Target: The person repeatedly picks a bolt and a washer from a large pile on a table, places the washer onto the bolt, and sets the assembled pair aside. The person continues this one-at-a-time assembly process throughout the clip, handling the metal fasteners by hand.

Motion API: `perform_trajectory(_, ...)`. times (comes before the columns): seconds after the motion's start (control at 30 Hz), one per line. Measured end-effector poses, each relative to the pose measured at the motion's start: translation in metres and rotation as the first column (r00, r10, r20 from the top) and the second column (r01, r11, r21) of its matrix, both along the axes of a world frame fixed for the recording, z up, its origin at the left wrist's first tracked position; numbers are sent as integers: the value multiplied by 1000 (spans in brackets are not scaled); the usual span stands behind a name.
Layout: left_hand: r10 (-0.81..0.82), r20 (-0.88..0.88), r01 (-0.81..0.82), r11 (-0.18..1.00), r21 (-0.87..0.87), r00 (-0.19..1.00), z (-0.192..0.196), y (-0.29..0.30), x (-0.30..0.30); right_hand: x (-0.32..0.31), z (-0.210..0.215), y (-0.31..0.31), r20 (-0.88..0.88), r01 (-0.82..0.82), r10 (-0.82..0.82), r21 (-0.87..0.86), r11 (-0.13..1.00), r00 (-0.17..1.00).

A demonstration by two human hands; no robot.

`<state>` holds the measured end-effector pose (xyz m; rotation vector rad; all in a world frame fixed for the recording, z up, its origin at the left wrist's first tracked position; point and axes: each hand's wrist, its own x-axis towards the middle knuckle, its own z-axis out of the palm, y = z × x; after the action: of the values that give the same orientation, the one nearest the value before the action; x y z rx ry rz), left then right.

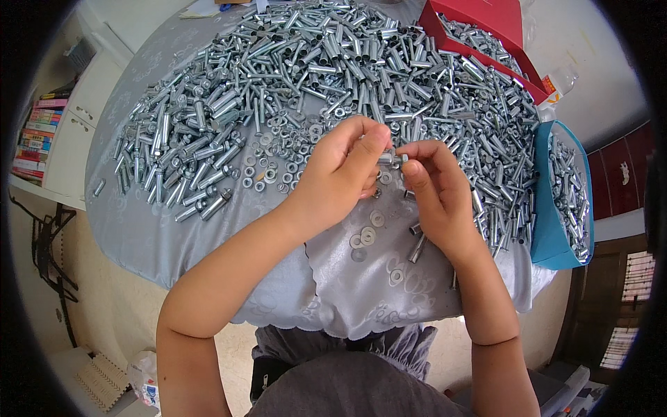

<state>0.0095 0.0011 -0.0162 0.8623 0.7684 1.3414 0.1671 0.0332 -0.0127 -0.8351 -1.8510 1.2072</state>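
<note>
Over the middle of the table, my left hand [338, 169] and my right hand [439, 194] meet at a sleeve anchor bolt [386, 159]. Its sleeve end sits in my left fingers, while my right thumb and forefinger pinch the end where a hex shape shows. My left fingers hide part of the bolt. Loose flat washers [367, 236] lie on the cloth below my hands. Beside my right wrist are a few metal sleeves [417, 248]. Left of my left hand, nuts and washers [271, 167] are scattered, with a heap of assembled anchor bolts [201, 149] farther left.
A big pile of bolts and sleeves [333, 52] covers the far part of the grey tablecloth [271, 278]. At the back right stands a red box [479, 14] of metal parts. A teal container [549, 229] of parts sits at the right edge, near a plastic bottle [561, 80].
</note>
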Motion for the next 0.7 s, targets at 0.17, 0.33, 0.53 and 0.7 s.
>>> perform_trajectory(0.17, 200, -358, -116, 963, 242, 912, -6, -2, 1, 1, -5, 0, 31, -42, 42, 15, 999, 999)
perform_trajectory(0.33, 324, -538, -90, 905, 415, 778, -2, -5, 2, 3, -5, 1, 45, -67, 70, -66, 996, 997)
perform_trajectory(0.53, 345, -603, -49, 891, 452, 720, 5, -9, 0, 7, 5, 0, -35, -181, 177, -192, 965, 984)
perform_trajectory(0.7, 321, -550, -66, 900, 432, 771, 4, -6, -2, 9, 8, 1, 0, -256, 267, -282, 925, 964)
